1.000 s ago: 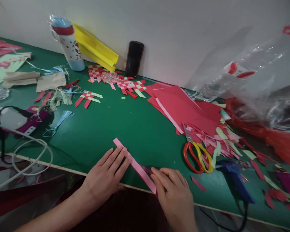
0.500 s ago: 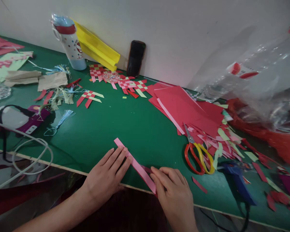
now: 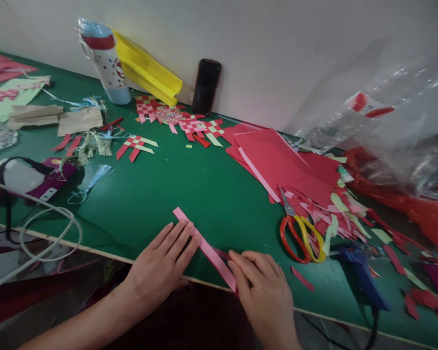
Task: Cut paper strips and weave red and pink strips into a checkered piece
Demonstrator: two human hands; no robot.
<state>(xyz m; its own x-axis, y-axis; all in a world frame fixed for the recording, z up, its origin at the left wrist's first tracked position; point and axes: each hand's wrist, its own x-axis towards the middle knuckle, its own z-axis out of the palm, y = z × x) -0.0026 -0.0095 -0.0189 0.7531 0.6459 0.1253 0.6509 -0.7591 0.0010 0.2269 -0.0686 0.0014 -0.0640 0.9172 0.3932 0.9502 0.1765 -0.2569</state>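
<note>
A long pink paper strip (image 3: 208,251) lies slantwise on the green table near its front edge, with a darker red underside showing along its lower part. My left hand (image 3: 164,262) rests flat, its fingers stretched out and the tips pressing on the strip's upper half. At the strip's lower end my right hand (image 3: 264,287) is closed in a pinch. A narrow darker pink piece reaches its fingertips from the strip; whether this is a folded part or a second strip I cannot tell. The thumb and fingers hide the strip's near end.
Scissors (image 3: 301,233) lie beside red paper sheets (image 3: 277,165) and cut scraps. A blue glue gun (image 3: 363,274) is farther right. Woven paper pieces (image 3: 136,146), tassels (image 3: 93,182), a bottle (image 3: 107,68) and a phone (image 3: 207,86) are behind. A white cable (image 3: 51,209) loops at left.
Both hands and the strip stay almost in place. Only a slight shift of the camera view shows.
</note>
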